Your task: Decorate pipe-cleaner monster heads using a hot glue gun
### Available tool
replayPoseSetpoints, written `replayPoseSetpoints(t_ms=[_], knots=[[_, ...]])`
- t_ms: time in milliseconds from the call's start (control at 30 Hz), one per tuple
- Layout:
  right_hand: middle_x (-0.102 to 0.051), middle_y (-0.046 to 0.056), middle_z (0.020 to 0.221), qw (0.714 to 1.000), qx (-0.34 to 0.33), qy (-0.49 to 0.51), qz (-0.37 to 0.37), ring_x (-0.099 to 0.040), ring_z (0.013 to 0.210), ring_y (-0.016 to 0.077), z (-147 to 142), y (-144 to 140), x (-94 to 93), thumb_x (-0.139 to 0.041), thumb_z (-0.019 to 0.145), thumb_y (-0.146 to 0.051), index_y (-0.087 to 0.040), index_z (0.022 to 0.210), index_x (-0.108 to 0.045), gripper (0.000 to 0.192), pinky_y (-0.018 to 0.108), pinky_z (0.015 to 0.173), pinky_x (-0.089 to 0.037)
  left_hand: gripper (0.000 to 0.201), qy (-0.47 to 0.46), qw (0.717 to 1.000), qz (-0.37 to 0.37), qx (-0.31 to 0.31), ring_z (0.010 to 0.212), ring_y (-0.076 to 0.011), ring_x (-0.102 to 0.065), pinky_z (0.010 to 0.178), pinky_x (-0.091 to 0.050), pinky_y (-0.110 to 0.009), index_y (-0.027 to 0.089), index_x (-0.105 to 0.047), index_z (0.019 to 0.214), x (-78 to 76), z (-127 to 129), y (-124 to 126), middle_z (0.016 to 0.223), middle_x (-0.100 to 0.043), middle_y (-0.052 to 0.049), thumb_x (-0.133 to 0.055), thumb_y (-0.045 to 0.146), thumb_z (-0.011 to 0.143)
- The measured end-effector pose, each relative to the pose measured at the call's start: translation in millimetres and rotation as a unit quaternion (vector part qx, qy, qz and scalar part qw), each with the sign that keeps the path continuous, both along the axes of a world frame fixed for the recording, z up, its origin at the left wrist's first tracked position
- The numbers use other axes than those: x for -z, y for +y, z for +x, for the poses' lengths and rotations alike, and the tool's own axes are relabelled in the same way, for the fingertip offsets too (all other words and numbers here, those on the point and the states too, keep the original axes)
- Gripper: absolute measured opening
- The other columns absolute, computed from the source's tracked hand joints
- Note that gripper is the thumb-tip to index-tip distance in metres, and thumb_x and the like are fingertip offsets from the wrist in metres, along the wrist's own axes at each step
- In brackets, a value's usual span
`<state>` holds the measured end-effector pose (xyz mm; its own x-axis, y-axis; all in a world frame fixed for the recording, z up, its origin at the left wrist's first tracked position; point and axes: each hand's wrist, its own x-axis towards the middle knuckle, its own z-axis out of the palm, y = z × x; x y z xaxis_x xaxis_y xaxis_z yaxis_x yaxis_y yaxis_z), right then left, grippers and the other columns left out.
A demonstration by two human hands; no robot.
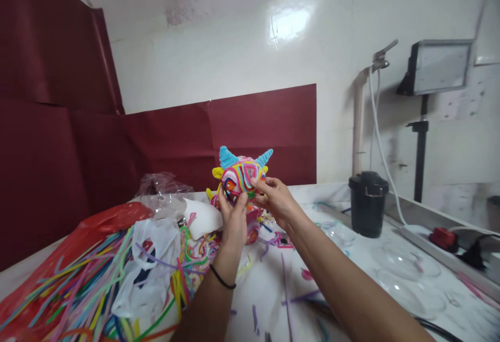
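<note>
The round multicoloured figure wound from fuzzy pipe cleaners, with two light-blue horns and yellow ears [242,174], is lifted above the white surface [351,279], a little past the middle of the view, in front of the dark red paper backdrop [265,123]. It stands upright: the horns point up and slightly apart, and the patterned face looks toward the camera. Both hands hold it, one from each side, so the figure lies directly between them and just above the wrists. The left hand [233,219] comes from below, and its grip is closed on the lower left part of the figure, with the fingers reaching up along the face; a thin black band is around its wrist. The right hand [278,200] comes from the right side, with fingertips [258,180] pressed on the face at middle height and the palm behind the lower right edge, so this grip too is clamped on the figure. Neither hand is clearly nearer; they look about equal. Just below the figure there seems to be another pink pipe-cleaner piece [253,227], partly hidden by the hands. To the left lies a large loose heap of long coloured pipe cleaners [78,290] on a red plastic bag [101,222], with a white plastic bag [144,258] on top. To the right, well apart, stands a black lidded container [367,204].
</note>
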<state>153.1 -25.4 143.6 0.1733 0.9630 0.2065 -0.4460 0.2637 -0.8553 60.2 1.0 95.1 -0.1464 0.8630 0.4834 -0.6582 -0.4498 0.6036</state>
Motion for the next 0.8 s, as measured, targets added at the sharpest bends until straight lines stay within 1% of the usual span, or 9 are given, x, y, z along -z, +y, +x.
replayPoseSetpoints(t_ms=[100, 200, 233, 300, 400, 500, 567, 667, 800], knots=[[-0.055, -0.005, 0.063, 0.999, -0.017, -0.003, 0.037, -0.044, 0.041, 0.0030, 3.3, 2.6, -8.3, -0.088, 0.052, -0.039, -0.017, 0.084, -0.049, 0.054, 0.021, 0.048, -0.049, 0.050, 0.031, 0.999, 0.015, 0.009, 0.106, -0.0186, -0.062, 0.081, -0.051, -0.026, 0.035, -0.052, 0.117, -13.9, -9.3, 3.7, 0.123, -0.061, 0.000, -0.074, 0.026, 0.073], [-0.053, -0.006, 0.059, 0.998, -0.023, -0.005, 0.059, -0.038, 0.038, 0.0016, 9.7, 7.2, -14.9, -0.088, 0.053, -0.038, -0.017, 0.083, -0.048, 0.054, 0.020, 0.046, -0.047, 0.047, 0.071, 0.997, 0.005, 0.012, 0.097, -0.0174, -0.064, 0.074, -0.049, -0.024, 0.033, -0.055, 0.115, -30.2, -17.7, 6.8, 0.112, -0.066, 0.000, -0.075, 0.031, 0.072], [-0.053, -0.007, 0.058, 0.998, -0.023, -0.006, 0.062, -0.038, 0.038, 0.0017, 12.4, 9.5, -16.2, -0.088, 0.054, -0.038, -0.018, 0.083, -0.048, 0.053, 0.020, 0.046, -0.046, 0.045, 0.080, 0.997, 0.004, 0.004, 0.096, -0.0175, -0.064, 0.073, -0.049, -0.024, 0.031, -0.056, 0.113, -34.8, -20.0, 8.1, 0.110, -0.066, 0.000, -0.075, 0.032, 0.072], [-0.053, -0.006, 0.058, 0.998, -0.021, -0.010, 0.064, -0.040, 0.038, 0.0030, 17.6, 15.3, -17.3, -0.088, 0.056, -0.036, -0.018, 0.086, -0.047, 0.053, 0.020, 0.045, -0.046, 0.038, 0.097, 0.995, 0.010, -0.018, 0.097, -0.0170, -0.062, 0.076, -0.048, -0.023, 0.025, -0.061, 0.106, -42.1, -24.3, 11.3, 0.107, -0.066, -0.001, -0.075, 0.032, 0.071], [-0.056, -0.005, 0.060, 0.998, -0.015, -0.017, 0.061, -0.045, 0.041, 0.0049, 22.9, 26.4, -16.4, -0.087, 0.058, -0.032, -0.018, 0.088, -0.047, 0.052, 0.019, 0.044, -0.045, 0.029, 0.134, 0.991, 0.017, -0.020, 0.096, -0.0165, -0.061, 0.078, -0.047, -0.022, 0.019, -0.065, 0.094, -49.1, -30.6, 18.5, 0.097, -0.068, -0.001, -0.076, 0.032, 0.071], [-0.057, -0.004, 0.062, 0.998, -0.011, -0.027, 0.058, -0.047, 0.042, 0.0052, 24.0, 39.2, -13.7, -0.086, 0.059, -0.030, -0.018, 0.089, -0.047, 0.051, 0.019, 0.043, -0.044, 0.022, 0.163, 0.987, 0.001, -0.015, 0.090, -0.0148, -0.062, 0.074, -0.046, -0.020, 0.018, -0.064, 0.086, -53.1, -37.4, 29.4, 0.089, -0.068, 0.000, -0.076, 0.032, 0.072], [-0.058, -0.004, 0.064, 0.998, -0.009, -0.036, 0.056, -0.048, 0.043, 0.0054, 23.3, 48.6, -11.0, -0.086, 0.058, -0.030, -0.018, 0.090, -0.047, 0.051, 0.019, 0.043, -0.044, 0.021, 0.172, 0.985, -0.014, -0.018, 0.085, -0.0133, -0.062, 0.070, -0.044, -0.020, 0.019, -0.064, 0.088, -54.0, -42.1, 38.9, 0.087, -0.068, 0.001, -0.075, 0.030, 0.073], [-0.060, -0.003, 0.066, 0.997, -0.006, -0.053, 0.048, -0.051, 0.044, 0.0065, 20.9, 64.3, -5.4, -0.087, 0.056, -0.030, -0.018, 0.090, -0.048, 0.053, 0.019, 0.043, -0.045, 0.028, 0.187, 0.982, -0.034, -0.023, 0.078, -0.0125, -0.063, 0.066, -0.042, -0.021, 0.022, -0.062, 0.096, -51.6, -50.0, 55.5, 0.088, -0.069, 0.001, -0.076, 0.026, 0.072], [-0.062, -0.001, 0.069, 0.996, -0.003, -0.082, 0.029, -0.056, 0.048, 0.0085, 14.0, 87.6, 6.2, -0.087, 0.055, -0.032, -0.017, 0.090, -0.049, 0.054, 0.020, 0.045, -0.047, 0.039, 0.202, 0.976, -0.074, -0.036, 0.074, -0.0130, -0.063, 0.062, -0.042, -0.021, 0.025, -0.058, 0.102, -41.5, -64.0, 77.7, 0.087, -0.069, 0.001, -0.078, 0.027, 0.069]])
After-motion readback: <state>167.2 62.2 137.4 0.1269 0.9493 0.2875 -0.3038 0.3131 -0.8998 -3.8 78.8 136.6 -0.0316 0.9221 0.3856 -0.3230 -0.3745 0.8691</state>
